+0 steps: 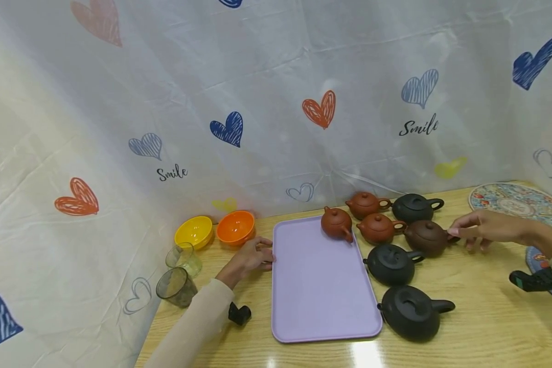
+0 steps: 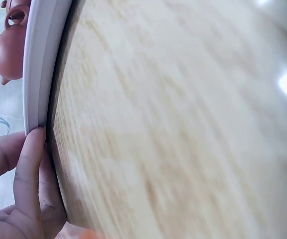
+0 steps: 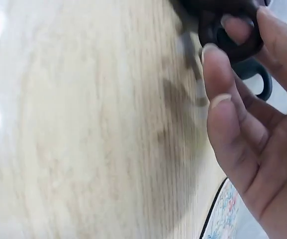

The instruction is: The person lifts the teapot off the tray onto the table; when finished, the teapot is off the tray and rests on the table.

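My right hand (image 1: pixel 492 227) grips the handle of a dark brown teapot (image 1: pixel 426 237). The right wrist view shows a fingertip inside the handle loop (image 3: pixel 233 47) and the thumb above it, while two other fingers stay off it. With its fingers at the rim, my left hand (image 1: pixel 252 259) holds the left edge of a lilac tray (image 1: pixel 319 286); the left wrist view shows fingertips against that rim (image 2: pixel 36 99). A reddish-brown teapot (image 1: pixel 336 223) sits at the tray's far right corner. Two more reddish-brown teapots (image 1: pixel 377 228) (image 1: pixel 365 205) stand right of the tray.
Black teapots (image 1: pixel 391 265) (image 1: pixel 409 313) line the tray's right side; another (image 1: pixel 413 208) stands behind. Yellow (image 1: pixel 194 232) and orange bowls (image 1: pixel 236 228) and two glasses (image 1: pixel 177 287) (image 1: pixel 184 258) are at left. A patterned round mat (image 1: pixel 517 200) lies far right, before a curtain (image 1: pixel 267 76).
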`<control>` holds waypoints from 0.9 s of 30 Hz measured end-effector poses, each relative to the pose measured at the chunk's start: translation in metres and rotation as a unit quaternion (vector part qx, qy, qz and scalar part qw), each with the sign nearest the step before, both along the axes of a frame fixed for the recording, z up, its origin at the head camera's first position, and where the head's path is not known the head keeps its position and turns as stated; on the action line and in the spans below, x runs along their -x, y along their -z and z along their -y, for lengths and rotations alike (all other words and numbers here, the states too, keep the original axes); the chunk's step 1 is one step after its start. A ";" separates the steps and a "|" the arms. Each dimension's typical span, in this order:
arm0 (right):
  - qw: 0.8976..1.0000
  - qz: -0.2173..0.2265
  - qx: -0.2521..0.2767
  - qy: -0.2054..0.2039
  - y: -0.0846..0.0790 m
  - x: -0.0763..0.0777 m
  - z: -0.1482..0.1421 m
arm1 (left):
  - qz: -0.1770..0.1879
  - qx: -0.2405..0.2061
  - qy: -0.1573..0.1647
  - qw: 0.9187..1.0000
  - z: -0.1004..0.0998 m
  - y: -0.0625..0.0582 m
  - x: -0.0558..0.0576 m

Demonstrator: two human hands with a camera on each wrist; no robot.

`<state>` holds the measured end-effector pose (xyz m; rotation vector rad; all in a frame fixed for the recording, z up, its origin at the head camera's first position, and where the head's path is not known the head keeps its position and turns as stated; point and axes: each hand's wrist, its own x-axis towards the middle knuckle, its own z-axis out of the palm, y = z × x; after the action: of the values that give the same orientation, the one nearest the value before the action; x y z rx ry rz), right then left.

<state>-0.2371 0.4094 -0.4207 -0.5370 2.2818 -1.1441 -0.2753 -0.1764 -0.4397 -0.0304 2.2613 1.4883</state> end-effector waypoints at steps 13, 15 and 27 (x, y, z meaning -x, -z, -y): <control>0.980 -0.124 -0.095 0.125 -0.043 0.005 0.053 | 0.006 0.002 -0.003 1.000 0.000 -0.001 -0.001; 0.983 -0.108 -0.085 0.125 -0.053 0.010 0.078 | 0.006 0.003 -0.003 1.000 0.000 -0.001 0.000; 0.988 -0.084 -0.069 0.112 -0.061 0.054 0.209 | 0.003 0.003 0.003 1.000 0.002 0.001 0.002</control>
<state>-0.2911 0.2003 -0.3596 -0.3409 2.5990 -1.0670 -0.2769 -0.1786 -0.4404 -0.0316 2.2593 1.4759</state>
